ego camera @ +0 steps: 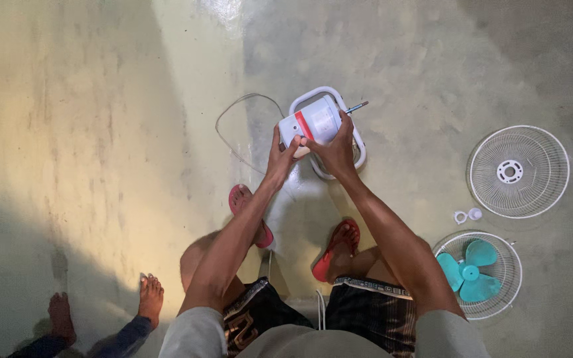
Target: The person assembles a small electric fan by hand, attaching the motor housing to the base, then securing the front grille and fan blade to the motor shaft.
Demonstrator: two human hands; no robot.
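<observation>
A white fan motor housing (pixel 316 120) with a red stripe stands on its white rounded base (pixel 359 149) on the floor in front of me. A thin metal shaft (pixel 357 106) sticks out of its far right side. My left hand (pixel 281 151) grips the near left end of the housing. My right hand (pixel 334 147) wraps over its near right side, fingers reaching up the body. A thin cord (pixel 233 109) loops on the floor to the left of the fan.
To the right lie a white wire fan guard (pixel 518 171), two small white caps (pixel 467 215), and a second guard (pixel 509 265) holding a teal blade (pixel 469 272). My feet wear red sandals (pixel 336 248). Another person's bare feet (pixel 148 298) stand at lower left.
</observation>
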